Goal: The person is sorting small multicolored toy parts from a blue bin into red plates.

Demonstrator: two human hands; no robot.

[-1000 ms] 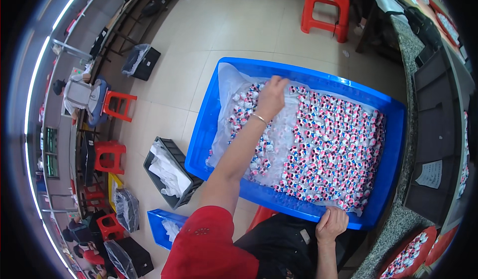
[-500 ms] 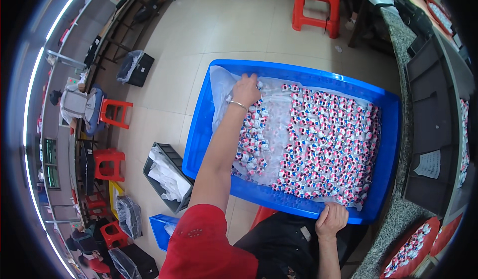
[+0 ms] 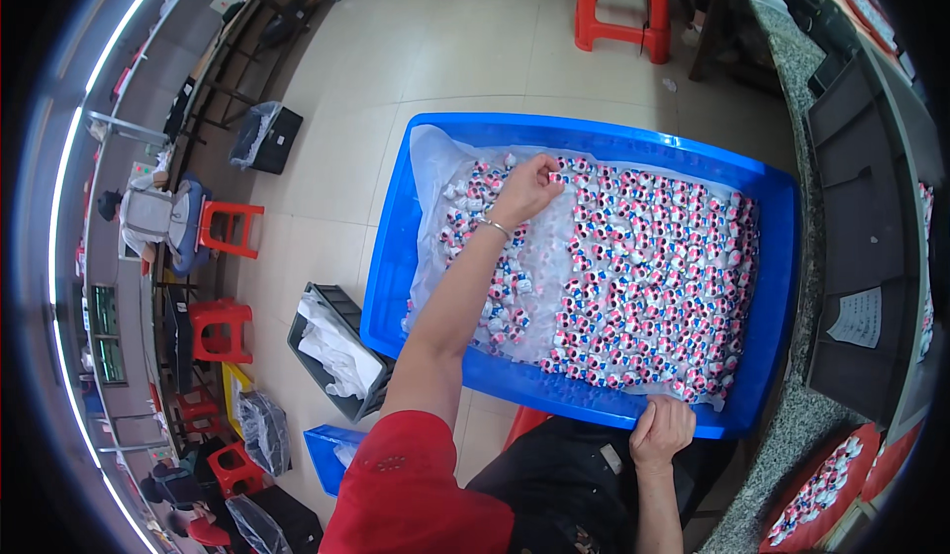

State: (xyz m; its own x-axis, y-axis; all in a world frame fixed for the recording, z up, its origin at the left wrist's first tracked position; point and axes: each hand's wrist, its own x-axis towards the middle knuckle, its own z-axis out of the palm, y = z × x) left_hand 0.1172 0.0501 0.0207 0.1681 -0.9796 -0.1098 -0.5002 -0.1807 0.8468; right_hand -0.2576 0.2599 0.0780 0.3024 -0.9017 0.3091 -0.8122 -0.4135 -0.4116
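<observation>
A big blue plastic tub [image 3: 465, 373] holds many small white, pink and blue figures [image 3: 653, 267] standing in close rows on white sheeting [image 3: 431, 158]. My left hand [image 3: 526, 190] reaches over the tub's far part, its fingers pinched at a small figure [image 3: 556, 177] beside the far end of the rows. Looser figures [image 3: 502, 315] lie in the left part, partly under my left forearm. Between the two groups runs a strip of sheeting. My right hand [image 3: 661, 433] is closed over the near rim of the tub, thumb on top.
To the left stand a dark crate [image 3: 341, 356] with white sheeting, a lined black bin [image 3: 267, 138] and red stools [image 3: 220, 328]. A granite counter [image 3: 782, 455] runs along the right, with a red tray [image 3: 821, 485] of figures. Another person [image 3: 163, 208] sits at the far-left bench.
My left hand has moved right, from the left group to the far edge of the rows, with a small figure at its fingertips. The right hand still grips the rim.
</observation>
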